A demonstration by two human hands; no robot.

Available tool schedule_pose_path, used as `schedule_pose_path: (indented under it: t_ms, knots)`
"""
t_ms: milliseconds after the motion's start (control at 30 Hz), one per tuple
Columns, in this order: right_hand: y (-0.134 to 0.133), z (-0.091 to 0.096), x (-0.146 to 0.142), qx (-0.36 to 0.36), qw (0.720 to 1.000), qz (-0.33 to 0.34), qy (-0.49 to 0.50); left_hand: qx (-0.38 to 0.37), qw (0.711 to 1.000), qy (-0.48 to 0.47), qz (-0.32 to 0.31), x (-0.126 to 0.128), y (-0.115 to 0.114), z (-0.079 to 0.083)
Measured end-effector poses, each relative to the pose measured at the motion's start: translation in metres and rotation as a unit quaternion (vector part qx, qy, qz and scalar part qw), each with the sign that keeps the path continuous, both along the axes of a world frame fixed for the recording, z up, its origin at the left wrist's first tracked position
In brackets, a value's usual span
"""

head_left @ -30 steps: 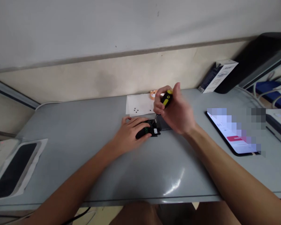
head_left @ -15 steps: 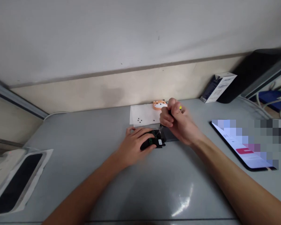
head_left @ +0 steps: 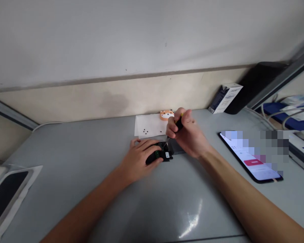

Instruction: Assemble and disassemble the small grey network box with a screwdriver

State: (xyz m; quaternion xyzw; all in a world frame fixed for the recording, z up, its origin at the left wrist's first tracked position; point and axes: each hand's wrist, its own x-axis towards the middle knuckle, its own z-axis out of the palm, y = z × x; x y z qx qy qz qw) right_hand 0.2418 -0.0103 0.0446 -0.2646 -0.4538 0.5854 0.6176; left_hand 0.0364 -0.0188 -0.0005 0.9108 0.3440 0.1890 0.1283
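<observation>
Clock centred on the device, 12 toward the wall. Device (head_left: 167,155), black with a bit of green and a white label, lies on the tabletop (head_left: 96,141), mid-frame. Left hand (head_left: 140,159) comes in from 8–9 o'clock; fingers gripping the device, thumb along its near edge, others over its far side. Right hand (head_left: 191,136) at 2 o'clock, fingers wrapped round the driver (head_left: 179,124), thumb up by the handle's top. Shaft slants down to the device; whether the tip is seated, can't tell. Grey block (head_left: 177,147) just beside the device at 3, partly under the right hand.

Paper (head_left: 152,123) at 11 with specks (head_left: 145,131), probably screws: small cluster plus a lone one nearer the right hand. Toy (head_left: 166,115) at 12, on the paper's far edge. Phone (head_left: 253,163) well apart at 3, carton (head_left: 224,98) at 2.

Step looks like driver work on the device; turn direction unclear. To do it well: line the shaft up with the screw axis, since a slanted tip probably slips; press down before twisting, in short turns; left fingers should brace firmly, clear of the tip's path. Right wrist best held off the paper, as a knock could scatter the specks.
</observation>
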Motion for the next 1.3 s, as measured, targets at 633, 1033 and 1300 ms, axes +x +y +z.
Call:
schedule_pose_path:
  t_ms: [633, 1033, 1300]
  knots:
    - [0.0012, 0.0022, -0.0003, 0.007, 1.0, 0.001, -0.015, 0.005, 1.0, -0.004, -0.003, 0.0004, 0.0004, -0.0012]
    - [-0.0003, 0.0014, 0.0083, -0.029, 0.999, 0.023, 0.016, 0.003, 1.0, -0.005, -0.004, 0.0, 0.0008, -0.0013]
    - [0.006, 0.0014, 0.0068, -0.033, 0.998, 0.016, 0.047, -0.002, 1.0, -0.005, -0.006, 0.0007, 0.0008, 0.0006]
